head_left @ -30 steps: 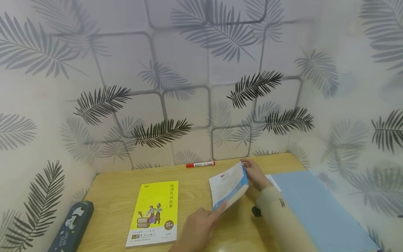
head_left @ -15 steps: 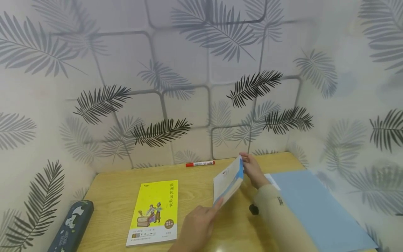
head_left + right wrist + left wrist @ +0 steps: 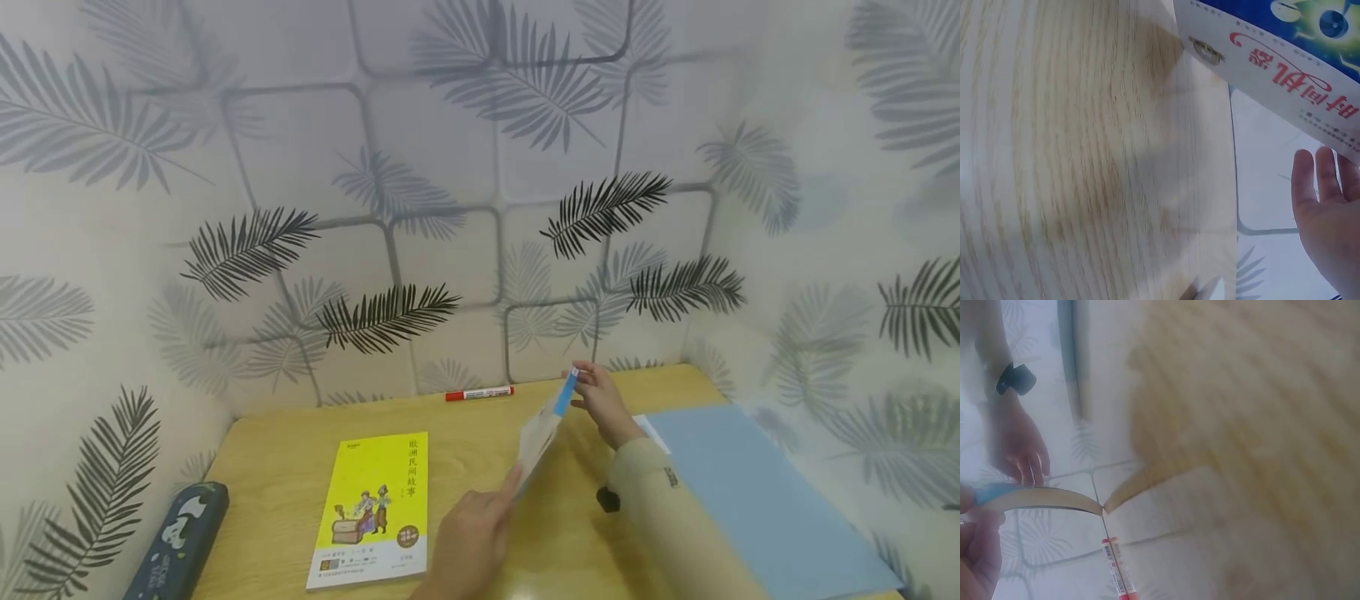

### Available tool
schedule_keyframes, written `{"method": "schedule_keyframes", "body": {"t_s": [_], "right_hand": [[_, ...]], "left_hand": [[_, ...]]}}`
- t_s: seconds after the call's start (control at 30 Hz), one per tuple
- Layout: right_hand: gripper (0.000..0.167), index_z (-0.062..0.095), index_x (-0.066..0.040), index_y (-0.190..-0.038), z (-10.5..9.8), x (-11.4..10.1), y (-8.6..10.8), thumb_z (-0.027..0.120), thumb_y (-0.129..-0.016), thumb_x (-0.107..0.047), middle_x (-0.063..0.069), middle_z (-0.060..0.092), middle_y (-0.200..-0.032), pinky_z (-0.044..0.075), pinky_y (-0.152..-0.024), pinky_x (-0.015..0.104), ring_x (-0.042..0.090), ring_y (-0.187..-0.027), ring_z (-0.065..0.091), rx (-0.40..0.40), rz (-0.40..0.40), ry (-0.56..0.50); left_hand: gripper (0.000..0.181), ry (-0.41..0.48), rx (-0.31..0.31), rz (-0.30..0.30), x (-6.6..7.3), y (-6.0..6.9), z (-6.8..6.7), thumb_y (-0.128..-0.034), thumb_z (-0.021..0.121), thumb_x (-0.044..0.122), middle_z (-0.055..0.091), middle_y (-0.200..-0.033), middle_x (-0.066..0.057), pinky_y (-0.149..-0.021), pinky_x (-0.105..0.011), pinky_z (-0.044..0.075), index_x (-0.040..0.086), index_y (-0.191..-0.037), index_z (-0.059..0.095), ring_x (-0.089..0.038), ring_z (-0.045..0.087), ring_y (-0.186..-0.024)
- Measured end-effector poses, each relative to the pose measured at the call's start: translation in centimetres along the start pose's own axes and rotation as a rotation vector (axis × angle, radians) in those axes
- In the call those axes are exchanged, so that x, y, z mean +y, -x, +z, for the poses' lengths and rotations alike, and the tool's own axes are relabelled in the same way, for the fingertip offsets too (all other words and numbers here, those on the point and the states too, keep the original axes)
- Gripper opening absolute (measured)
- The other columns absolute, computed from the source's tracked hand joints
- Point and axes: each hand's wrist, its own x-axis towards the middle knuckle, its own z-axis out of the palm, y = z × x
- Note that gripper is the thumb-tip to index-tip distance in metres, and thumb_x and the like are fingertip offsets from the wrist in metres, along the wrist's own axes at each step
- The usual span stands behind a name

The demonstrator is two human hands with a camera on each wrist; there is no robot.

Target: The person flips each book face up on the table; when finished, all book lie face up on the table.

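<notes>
- The blue-and-white book (image 3: 538, 437) is above the table (image 3: 270, 467), between the two hands, tilted steeply and nearly edge-on to the head view. Whether its lower edge touches the table cannot be told.
- The right wrist view shows its cover: blue artwork and red lettering.
- Left hand (image 3: 468, 533): thumb and finger pinch the book's near end, one on each face. This grip probably keeps the pages together and bears much of the weight.
- Right hand (image 3: 606, 408): at the book's upper corner, several fingers extended and slightly spread, fingertips at the edge. Whether they pinch or merely touch cannot be told. The position suggests steadying the far end and controlling its tilt.
- A pale sleeve (image 3: 667, 508) covers the right forearm; a dark device (image 3: 1016, 379) sits at that wrist.
- Yellow book (image 3: 367, 467): flat on the table, beside the left hand, illustrated cover up. Lying flat, it appears stable.
- Red-and-white marker (image 3: 480, 393): lies along the table's back edge, near the wall (image 3: 450, 167), apparently out of the hands' way.
- Dark-blue case (image 3: 176, 542): at the table's left side, set at a slant, partly out of frame.
- Light-blue sheet (image 3: 780, 500): flat on the right side, partly beneath the forearm in view, well apart from the yellow book.
- Wall: pale, with leaf prints.
</notes>
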Motion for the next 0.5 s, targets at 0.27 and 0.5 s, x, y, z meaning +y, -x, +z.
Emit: {"method": "schedule_keyframes", "body": {"t_s": [0.27,0.5], "right_hand": [[0.045,0.034,0.003,-0.150,-0.11,-0.45,0.04,0.044,-0.107,-0.005,0.030,0.044,-0.150,0.037,-0.111,0.059,0.041,-0.139,0.043,0.014,-0.045,0.004],[0.045,0.036,0.003,-0.150,-0.22,-0.93,0.16,0.043,-0.106,-0.002,0.029,0.046,-0.149,0.037,-0.111,0.059,0.037,-0.134,0.045,0.026,-0.061,-0.001]], "left_hand": [[0.059,0.027,-0.012,-0.092,-0.07,0.06,0.22,-0.1028,0.065,0.022,0.072,-0.087,0.005,-0.062,-0.016,0.049,0.024,-0.157,0.043,-0.001,0.055,-0.069],[0.063,0.031,-0.003,-0.117,0.11,0.06,0.14,-0.0994,0.070,0.019,0.073,-0.088,0.003,-0.062,-0.017,0.049,0.023,-0.157,0.044,-0.002,0.054,-0.069]]}}
